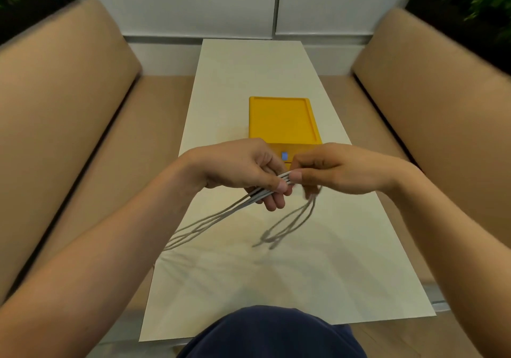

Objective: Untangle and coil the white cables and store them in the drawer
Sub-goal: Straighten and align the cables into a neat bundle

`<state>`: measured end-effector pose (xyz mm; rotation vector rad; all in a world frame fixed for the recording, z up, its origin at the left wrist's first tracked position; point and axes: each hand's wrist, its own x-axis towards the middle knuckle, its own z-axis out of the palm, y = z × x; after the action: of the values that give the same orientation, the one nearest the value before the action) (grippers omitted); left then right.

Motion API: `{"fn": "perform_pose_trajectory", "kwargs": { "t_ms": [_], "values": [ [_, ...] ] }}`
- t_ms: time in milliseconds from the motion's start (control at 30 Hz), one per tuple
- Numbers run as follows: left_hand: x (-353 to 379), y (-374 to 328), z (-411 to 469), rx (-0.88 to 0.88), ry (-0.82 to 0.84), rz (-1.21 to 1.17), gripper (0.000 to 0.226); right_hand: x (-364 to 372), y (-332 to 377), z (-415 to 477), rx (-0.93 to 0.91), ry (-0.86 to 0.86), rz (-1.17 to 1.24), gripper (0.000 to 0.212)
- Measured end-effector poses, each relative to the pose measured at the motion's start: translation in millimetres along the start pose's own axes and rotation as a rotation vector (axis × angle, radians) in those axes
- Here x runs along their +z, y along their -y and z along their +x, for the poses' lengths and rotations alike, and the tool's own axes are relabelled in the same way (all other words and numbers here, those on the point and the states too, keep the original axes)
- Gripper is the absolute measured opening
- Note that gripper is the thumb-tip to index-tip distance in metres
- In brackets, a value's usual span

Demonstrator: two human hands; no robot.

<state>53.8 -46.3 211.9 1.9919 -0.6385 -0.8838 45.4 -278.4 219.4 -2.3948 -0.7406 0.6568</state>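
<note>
Slack strands trail down-left from the grip to the table [249, 67], blurred; left hand [243, 167] has its fingers curled round the white cables [257, 196], gathered as several parallel runs; the bundle's long axis runs from lower left up to the right, across the gap between the hands; right hand [331, 168] pinches the bundle's upper end between thumb and fingers, with loose loops hanging below it, blurred; hands nearly touching, held above the table; the yellow box [282, 120] sits just beyond the hands, its drawer [284, 156] front facing the person, seemingly closed; right hand is likely nearer to it; coiling looks unfinished and storing is not yet done.
</note>
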Motion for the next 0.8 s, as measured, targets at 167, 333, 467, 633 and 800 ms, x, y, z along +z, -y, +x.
{"fn": "perform_pose_trajectory", "kwargs": {
  "t_ms": [167, 333, 467, 633, 800],
  "values": [
    [-1, 10, -10, 0.014, 0.024, -0.055, 0.019, -9, 13, -9, -0.095, -0.076, -0.138, 0.025],
    [-7, 1, -21, 0.127, 0.008, -0.021, 0.018, -32, 30, -24, -0.143, -0.147, -0.133, 0.034],
    [-14, -13, -29, 0.188, -0.004, -0.028, 0.018, -49, 45, -39, -0.249, -0.31, -0.216, 0.041],
    [-9, -5, -24, 0.184, -0.088, -0.036, 0.018, -55, 38, -39, -0.232, -0.453, -0.341, 0.046],
    [-1, 11, -11, 0.124, -0.031, -0.052, 0.012, -50, 14, -33, -0.173, -0.461, -0.315, 0.039]
  ]
}}
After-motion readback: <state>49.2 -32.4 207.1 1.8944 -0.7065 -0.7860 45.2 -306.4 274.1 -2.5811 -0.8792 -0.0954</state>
